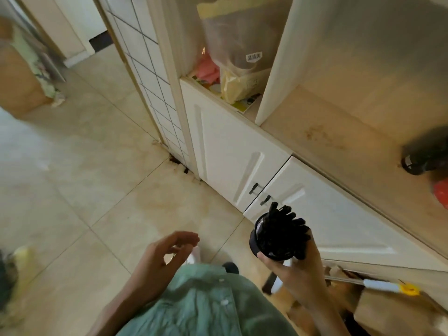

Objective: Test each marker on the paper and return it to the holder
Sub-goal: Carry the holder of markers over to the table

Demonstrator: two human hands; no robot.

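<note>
Holder [269, 241] full of black markers [288, 229] clamped in right hand [298, 275] grip; left hand [164, 260] loose, holding nothing.

Head-worn view, steeply down, close.

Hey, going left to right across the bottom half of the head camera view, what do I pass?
Left hand → holder full of black markers, gripped by the right hand → yellow-tipped white handle.
</note>
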